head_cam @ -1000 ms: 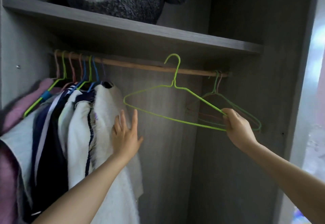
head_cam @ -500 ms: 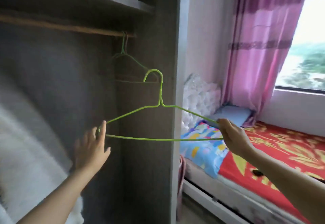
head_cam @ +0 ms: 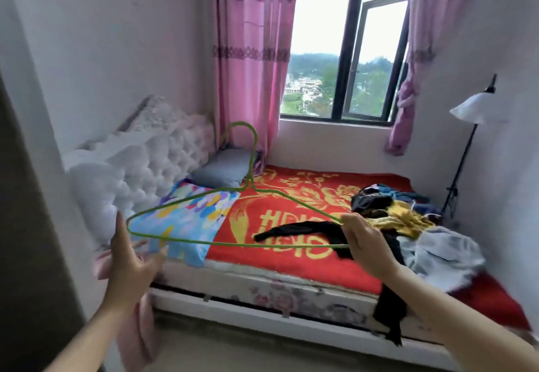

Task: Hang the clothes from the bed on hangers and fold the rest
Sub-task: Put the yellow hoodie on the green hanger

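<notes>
Nearest, the left hand (head_cam: 128, 258) is open, its fingers straight and pointing up, just beside the left corner of the one thin green wire clothes hanger (head_cam: 204, 242). Whether it touches the wire cannot be told. The right hand (head_cam: 367, 246) pinches the hanger's right corner between curled fingers and thumb. It holds the hanger in the air in front of the bed, hook upward. Below the left hand a pale pink cloth (head_cam: 137, 313) hangs down.

Beyond the hands stands the white-framed bed (head_cam: 262, 313), covered by a red blanket with gold flowers (head_cam: 291, 266). The blanket bears large gold lettering, upside down from here and partly covered, so it cannot be read surely.

A long black garment (head_cam: 306, 227) lies across the lettering, and black cloth trails over the bed's near edge. On the right side of the bed is a loose heap of clothes (head_cam: 408, 225). A yellow piece, a pale grey-blue piece, dark blue cloth and a black piece show in it, but the heap is too tangled to count.

Two pillows lie at the head end, a bright multicoloured patterned pillow (head_cam: 186, 220) and behind it a plain grey-blue pillow (head_cam: 221, 167). Both lie against the white tufted headboard (head_cam: 140, 167).

Farther off, two pink curtains (head_cam: 250, 50) flank one black-framed window (head_cam: 344, 50) with one sash swung open. One black floor lamp with a white shade (head_cam: 478, 109) stands by the right wall.
</notes>
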The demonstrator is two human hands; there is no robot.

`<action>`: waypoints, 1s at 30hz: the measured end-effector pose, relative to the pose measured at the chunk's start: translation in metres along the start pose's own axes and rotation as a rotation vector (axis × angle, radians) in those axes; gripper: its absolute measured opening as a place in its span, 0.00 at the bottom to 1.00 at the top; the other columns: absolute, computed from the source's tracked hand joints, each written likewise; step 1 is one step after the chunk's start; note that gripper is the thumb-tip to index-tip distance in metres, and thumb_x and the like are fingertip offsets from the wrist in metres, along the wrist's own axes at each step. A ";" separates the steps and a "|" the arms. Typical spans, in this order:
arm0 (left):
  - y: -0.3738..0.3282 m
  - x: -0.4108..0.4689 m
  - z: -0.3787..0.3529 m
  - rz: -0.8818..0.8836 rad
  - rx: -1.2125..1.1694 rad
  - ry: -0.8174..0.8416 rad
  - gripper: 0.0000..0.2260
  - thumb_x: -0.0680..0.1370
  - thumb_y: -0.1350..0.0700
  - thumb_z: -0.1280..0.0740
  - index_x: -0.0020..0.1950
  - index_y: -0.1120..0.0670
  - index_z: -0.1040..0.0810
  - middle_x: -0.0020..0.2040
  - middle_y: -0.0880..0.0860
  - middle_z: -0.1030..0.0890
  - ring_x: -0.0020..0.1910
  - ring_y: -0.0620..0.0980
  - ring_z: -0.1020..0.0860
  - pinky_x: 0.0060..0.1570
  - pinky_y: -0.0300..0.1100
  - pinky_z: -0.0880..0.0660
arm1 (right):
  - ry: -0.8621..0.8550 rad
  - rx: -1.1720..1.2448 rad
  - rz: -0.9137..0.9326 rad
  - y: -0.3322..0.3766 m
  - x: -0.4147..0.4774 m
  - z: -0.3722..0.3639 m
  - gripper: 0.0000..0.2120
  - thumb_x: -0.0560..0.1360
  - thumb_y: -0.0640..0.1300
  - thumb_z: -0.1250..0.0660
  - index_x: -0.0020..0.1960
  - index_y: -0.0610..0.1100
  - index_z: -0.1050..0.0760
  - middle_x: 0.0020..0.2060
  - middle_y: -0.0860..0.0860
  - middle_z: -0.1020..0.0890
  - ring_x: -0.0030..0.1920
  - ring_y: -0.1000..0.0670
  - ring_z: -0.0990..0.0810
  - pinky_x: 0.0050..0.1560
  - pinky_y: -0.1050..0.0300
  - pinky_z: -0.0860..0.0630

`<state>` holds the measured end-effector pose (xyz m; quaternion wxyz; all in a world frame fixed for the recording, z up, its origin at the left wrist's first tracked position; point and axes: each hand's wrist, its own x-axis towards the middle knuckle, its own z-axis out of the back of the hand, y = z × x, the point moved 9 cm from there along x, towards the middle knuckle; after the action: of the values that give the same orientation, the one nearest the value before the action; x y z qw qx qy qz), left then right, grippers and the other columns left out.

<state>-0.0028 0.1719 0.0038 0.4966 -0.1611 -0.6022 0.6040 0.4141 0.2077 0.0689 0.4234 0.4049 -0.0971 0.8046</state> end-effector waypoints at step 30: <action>0.148 -0.105 -0.491 0.689 0.065 0.683 0.05 0.77 0.60 0.36 0.48 0.60 0.32 0.46 0.63 0.24 0.36 0.55 0.25 0.35 0.45 0.27 | 0.454 -0.634 -0.730 -0.305 -0.217 0.022 0.22 0.40 0.32 0.20 0.27 0.46 0.25 0.20 0.50 0.28 0.20 0.52 0.27 0.16 0.65 0.39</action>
<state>0.3738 0.3996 -0.2792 0.4417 -0.5246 -0.2970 0.6644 0.7267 0.2561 -0.1330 0.7878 0.0802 -0.0941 0.6033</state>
